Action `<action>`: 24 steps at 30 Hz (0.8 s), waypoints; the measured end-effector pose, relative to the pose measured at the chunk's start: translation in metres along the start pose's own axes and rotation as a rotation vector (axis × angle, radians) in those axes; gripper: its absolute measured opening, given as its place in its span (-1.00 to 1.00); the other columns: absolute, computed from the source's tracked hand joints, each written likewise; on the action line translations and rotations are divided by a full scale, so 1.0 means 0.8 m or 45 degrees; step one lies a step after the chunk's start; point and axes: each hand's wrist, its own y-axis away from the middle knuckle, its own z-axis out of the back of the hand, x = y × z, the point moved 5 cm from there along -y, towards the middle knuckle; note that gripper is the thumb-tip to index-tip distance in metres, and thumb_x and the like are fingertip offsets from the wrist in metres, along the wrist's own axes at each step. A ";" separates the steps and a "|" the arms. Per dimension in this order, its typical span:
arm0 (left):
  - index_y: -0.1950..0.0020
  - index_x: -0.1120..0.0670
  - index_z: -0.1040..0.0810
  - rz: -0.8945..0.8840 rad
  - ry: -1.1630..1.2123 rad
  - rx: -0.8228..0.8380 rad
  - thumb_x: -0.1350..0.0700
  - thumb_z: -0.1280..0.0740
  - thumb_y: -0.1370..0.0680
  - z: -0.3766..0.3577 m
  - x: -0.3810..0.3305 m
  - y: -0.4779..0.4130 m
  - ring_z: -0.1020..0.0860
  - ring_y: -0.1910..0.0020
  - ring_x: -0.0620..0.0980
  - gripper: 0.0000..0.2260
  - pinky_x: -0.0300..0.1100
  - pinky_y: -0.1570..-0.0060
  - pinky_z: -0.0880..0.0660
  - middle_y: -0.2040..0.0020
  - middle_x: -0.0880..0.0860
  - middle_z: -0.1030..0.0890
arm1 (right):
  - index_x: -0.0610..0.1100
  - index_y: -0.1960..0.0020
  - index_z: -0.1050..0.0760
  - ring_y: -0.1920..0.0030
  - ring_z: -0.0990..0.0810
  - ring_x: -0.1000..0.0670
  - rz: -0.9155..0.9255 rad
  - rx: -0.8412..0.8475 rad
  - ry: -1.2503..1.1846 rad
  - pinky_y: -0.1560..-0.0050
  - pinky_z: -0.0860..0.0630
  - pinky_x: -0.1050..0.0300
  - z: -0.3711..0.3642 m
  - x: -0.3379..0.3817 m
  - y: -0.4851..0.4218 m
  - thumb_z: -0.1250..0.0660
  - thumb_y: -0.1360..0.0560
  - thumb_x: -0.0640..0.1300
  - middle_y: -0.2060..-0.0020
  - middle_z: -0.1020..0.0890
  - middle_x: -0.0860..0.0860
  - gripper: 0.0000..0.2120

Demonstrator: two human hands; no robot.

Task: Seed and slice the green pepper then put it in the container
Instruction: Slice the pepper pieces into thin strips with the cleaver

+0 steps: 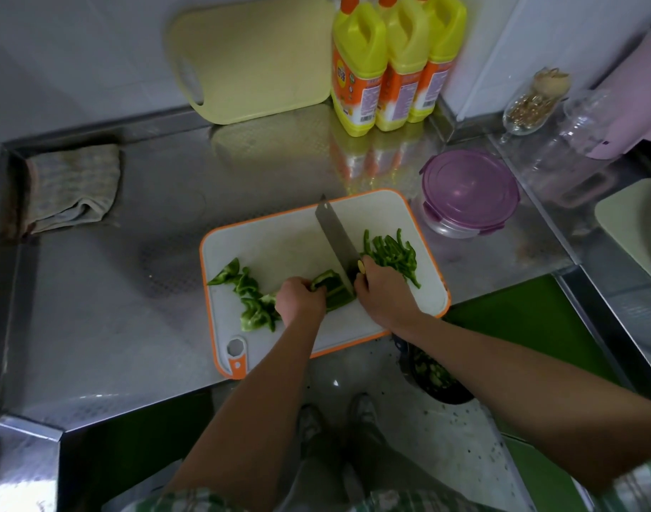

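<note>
On the white, orange-rimmed cutting board (287, 234), my left hand (301, 300) holds down a flat piece of green pepper (335, 291) with curled fingers. My right hand (383, 293) grips the handle of a broad knife (333, 238), its blade resting on that piece. A heap of thin pepper strips (392, 253) lies right of the blade. Larger uncut pepper pieces (250, 293) lie at the board's left side. The round glass container with a purple lid (468, 190) stands closed just beyond the board's far right corner.
A steel counter (113, 290) holds a folded cloth (70, 186) at the far left, a yellow board (257, 57) leaning on the wall and three yellow bottles (390, 61). Jars (530, 101) stand at the far right. A bin with green scraps (431, 375) sits on the floor below.
</note>
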 end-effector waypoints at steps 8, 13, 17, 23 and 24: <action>0.26 0.08 -0.57 0.026 0.008 -0.008 0.07 -0.40 -0.50 -0.004 -0.004 -0.001 -0.65 0.14 0.11 -0.83 -0.06 0.11 -0.61 0.21 0.15 -0.69 | -0.14 0.13 -0.27 0.43 -0.35 0.06 -0.046 0.166 -0.014 0.46 -0.21 0.18 0.000 0.005 0.011 -0.15 -0.60 -0.18 0.42 -0.36 0.02 -0.86; 0.11 0.14 -0.67 0.008 -0.006 0.001 0.06 -0.40 -0.50 -0.006 -0.004 -0.002 -0.65 0.13 0.14 -0.85 -0.01 0.08 -0.61 0.19 0.16 -0.69 | -0.14 0.10 -0.27 0.37 -0.38 0.02 -0.083 0.222 0.042 0.43 -0.21 0.15 -0.010 0.005 0.014 -0.13 -0.61 -0.16 0.39 -0.35 0.03 -0.88; 0.02 0.15 -0.66 -0.011 -0.031 0.013 0.07 -0.38 -0.52 -0.008 -0.004 -0.002 -0.64 0.09 0.11 -0.83 -0.09 0.10 -0.59 0.14 0.14 -0.69 | -0.14 0.09 -0.27 0.32 -0.44 -0.05 -0.074 0.193 0.075 0.35 -0.29 0.12 -0.021 0.002 0.016 -0.12 -0.61 -0.16 0.38 -0.36 0.02 -0.89; -0.13 0.14 -0.59 -0.105 -0.066 -0.016 0.08 -0.36 -0.55 -0.003 -0.004 0.002 -0.61 -0.02 0.13 -0.79 -0.13 0.10 -0.48 0.00 0.13 -0.67 | -0.19 -0.08 -0.35 0.39 -0.41 -0.04 -0.035 0.122 0.136 0.47 -0.21 0.13 -0.029 0.007 0.005 -0.10 -0.62 -0.15 0.37 -0.40 0.00 -0.87; -0.15 0.14 -0.58 -0.125 -0.065 -0.039 0.08 -0.36 -0.55 -0.001 -0.004 0.002 -0.60 -0.03 0.14 -0.78 -0.13 0.09 -0.46 -0.02 0.12 -0.66 | -0.20 -0.09 -0.36 0.39 -0.42 -0.04 -0.021 0.103 0.148 0.47 -0.21 0.13 -0.027 0.008 0.002 -0.10 -0.62 -0.14 0.36 -0.42 -0.01 -0.85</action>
